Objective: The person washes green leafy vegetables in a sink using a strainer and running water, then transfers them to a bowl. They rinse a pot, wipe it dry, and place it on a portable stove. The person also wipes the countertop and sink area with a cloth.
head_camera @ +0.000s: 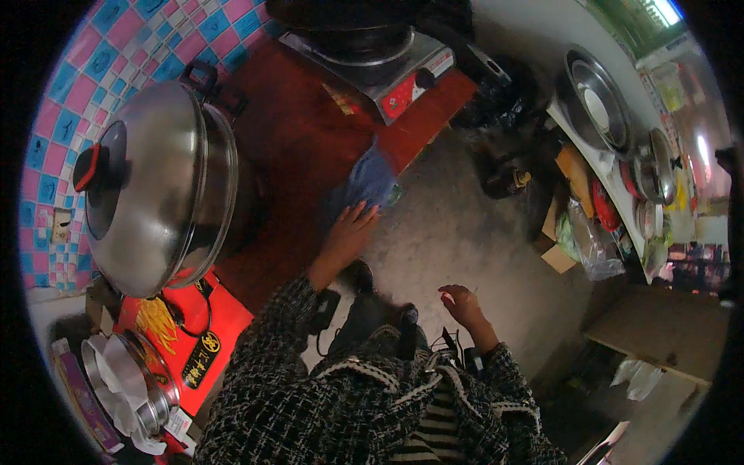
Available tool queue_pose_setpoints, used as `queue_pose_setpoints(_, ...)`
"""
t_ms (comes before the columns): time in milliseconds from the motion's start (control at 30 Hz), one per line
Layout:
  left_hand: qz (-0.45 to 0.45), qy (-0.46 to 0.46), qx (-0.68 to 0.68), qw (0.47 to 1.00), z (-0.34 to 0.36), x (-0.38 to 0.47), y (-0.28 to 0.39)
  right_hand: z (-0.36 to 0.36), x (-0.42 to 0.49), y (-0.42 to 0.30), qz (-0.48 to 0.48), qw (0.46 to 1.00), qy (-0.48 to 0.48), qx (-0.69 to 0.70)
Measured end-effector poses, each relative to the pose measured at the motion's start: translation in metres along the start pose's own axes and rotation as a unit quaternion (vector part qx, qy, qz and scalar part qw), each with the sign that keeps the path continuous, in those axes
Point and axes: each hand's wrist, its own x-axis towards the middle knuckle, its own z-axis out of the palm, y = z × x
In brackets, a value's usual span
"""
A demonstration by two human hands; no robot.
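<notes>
My left hand (350, 235) lies with its fingers extended on a bunched blue-grey cloth (367, 180), pressed to the dark red tabletop (290, 133) near its edge. Whether the fingers grip the cloth is hard to tell; they look flat on it. My right hand (463, 303) hangs over the grey floor, fingers slightly curled, with nothing clearly seen in it. Left of the cloth stands a large lidded metal pot (157, 186). Beyond the cloth, a gas stove (401, 81) carries a dark wok (349, 35).
At lower left are a red box (215, 349) and metal rings or pans with white paper (122, 383). A shelf (598, 186) at right holds a metal basin (593, 99). Under it are cardboard and plastic bags (587, 244). A wooden board (657, 331) lies at lower right.
</notes>
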Motion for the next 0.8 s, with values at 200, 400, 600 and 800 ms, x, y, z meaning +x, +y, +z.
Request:
queue_pose_setpoints(200,-0.015,-0.050,-0.073,0.996,-0.002,-0.080,-0.009,0.014,-0.028,0.019,0.027,0.999,0.036,0.026)
queue_pose_setpoints(400,-0.054,0.088,-0.212,0.972,-0.007,-0.111,0.001,0.034,-0.066,0.052,0.026,0.995,0.091,0.038)
queue_pose_setpoints(600,-0.186,0.193,-0.324,0.908,-0.076,-0.075,-0.011,0.025,-0.107,0.088,0.099,0.988,0.107,0.060)
queue_pose_setpoints(800,-0.194,0.326,-0.092,0.921,-0.123,-0.035,-0.075,0.025,-0.182,0.134,0.166,0.968,0.170,0.084)
